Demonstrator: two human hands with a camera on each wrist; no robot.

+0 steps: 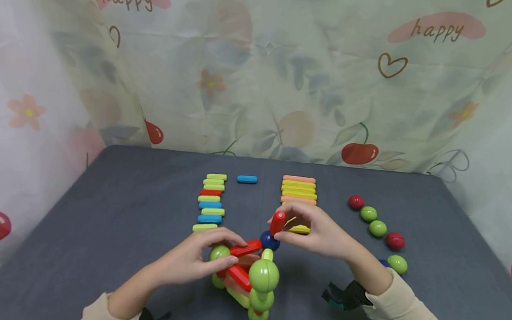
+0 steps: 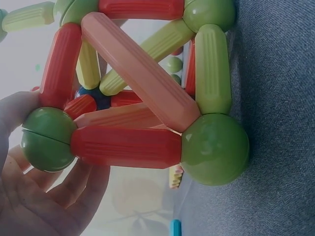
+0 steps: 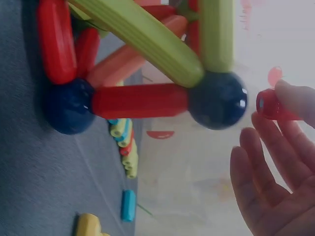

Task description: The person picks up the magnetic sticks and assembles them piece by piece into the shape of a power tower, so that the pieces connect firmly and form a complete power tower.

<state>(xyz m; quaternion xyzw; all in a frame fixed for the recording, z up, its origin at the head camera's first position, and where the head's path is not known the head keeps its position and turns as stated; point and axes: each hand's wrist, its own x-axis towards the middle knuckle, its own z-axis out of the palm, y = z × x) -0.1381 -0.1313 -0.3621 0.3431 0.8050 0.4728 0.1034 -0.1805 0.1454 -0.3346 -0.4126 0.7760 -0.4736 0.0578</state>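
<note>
Head view shows the left grip (image 1: 193,256) curled round one corner of the rod-and-ball frame (image 1: 263,276) on the surface (image 1: 144,186), the right grip (image 1: 318,230) pinching a red rod (image 1: 277,224) just off an upper blue ball (image 1: 269,241); likely adding that rod, which calls for aligning its end

The sleeves (image 1: 411,316) are cream (the wrist gear (image 1: 351,296) black)

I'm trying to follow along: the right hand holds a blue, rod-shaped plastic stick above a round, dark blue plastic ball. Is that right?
Not quite: the plastic stick is red, not blue, as the head view shows. The right hand does hold it above the dark blue ball.
</note>
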